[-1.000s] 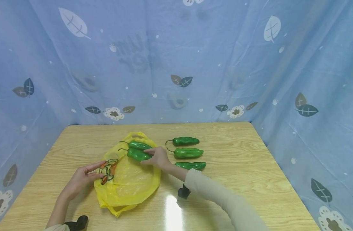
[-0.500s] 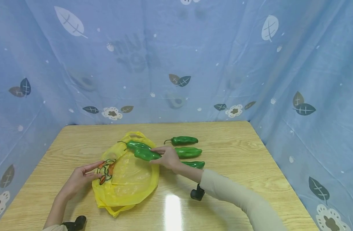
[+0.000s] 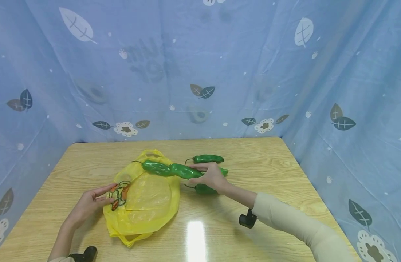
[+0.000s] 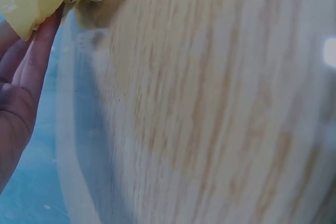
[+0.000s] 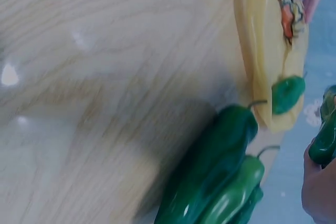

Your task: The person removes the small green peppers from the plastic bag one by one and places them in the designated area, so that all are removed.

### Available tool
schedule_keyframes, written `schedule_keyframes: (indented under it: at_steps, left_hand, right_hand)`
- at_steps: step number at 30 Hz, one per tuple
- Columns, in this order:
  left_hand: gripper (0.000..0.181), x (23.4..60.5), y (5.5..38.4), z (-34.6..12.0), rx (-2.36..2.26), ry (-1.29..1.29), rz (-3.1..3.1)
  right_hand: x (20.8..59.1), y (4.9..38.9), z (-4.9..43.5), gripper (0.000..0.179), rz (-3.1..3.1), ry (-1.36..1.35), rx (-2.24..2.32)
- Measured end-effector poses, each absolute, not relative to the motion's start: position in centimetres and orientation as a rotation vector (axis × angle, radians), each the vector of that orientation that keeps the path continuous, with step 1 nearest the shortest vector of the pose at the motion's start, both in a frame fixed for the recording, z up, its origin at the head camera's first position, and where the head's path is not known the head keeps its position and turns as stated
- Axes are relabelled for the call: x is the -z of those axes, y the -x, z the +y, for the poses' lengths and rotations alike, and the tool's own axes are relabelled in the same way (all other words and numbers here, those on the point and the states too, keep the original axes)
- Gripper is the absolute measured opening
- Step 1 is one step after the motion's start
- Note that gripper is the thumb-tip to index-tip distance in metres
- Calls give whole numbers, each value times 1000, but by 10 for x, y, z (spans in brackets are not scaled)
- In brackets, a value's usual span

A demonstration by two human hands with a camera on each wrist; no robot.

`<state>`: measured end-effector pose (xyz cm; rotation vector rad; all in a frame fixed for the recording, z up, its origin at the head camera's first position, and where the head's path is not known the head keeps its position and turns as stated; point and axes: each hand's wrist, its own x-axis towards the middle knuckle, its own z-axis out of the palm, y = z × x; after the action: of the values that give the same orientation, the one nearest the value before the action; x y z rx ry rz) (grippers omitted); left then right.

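Observation:
My left hand point(image 3: 89, 205) pinches the left edge of a yellow plastic bag point(image 3: 151, 214), beside its printed orange and green pattern. The left wrist view shows the fingers point(image 4: 39, 51) against the bag's folds. In my right hand point(image 3: 211, 178) is a green pepper point(image 3: 184, 171), gripped by its right end and lying across the bag's right side. A second green pepper point(image 3: 156, 168) rests on the bag, its stem pointing left. The right wrist view has the held pepper point(image 5: 325, 137) at its right edge. Whether the held pepper touches the other cannot be told.
Three more green peppers lie right of the bag: a far one point(image 3: 208, 158), a middle one point(image 3: 224, 171) mostly behind my right hand, and a near one point(image 3: 205, 188). The wooden table point(image 3: 269, 174) meets a blue patterned curtain point(image 3: 200, 65) at the back and sides.
My right hand has moved right, drawing its pepper away from beside the other pepper on the bag. My left hand keeps its place at the bag's edge.

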<state>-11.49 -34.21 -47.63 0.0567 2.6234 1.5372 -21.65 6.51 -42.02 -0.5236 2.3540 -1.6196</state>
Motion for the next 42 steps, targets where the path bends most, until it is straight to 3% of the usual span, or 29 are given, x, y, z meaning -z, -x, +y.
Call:
schedule_keyframes:
  at_steps: [7,23,42]
  left_hand:
    - [56,477,115,-343,-1540,-71,2632]
    - [55,478,113,-343,-1558,-77,2616]
    - [56,477,114,-342,-1534,-41,2626]
  right_hand:
    - [411,225,88,47,2383,510,1597]
    - [413,250,160,50,2333,854,1353]
    - [406,282,234,53,2248,789,1336]
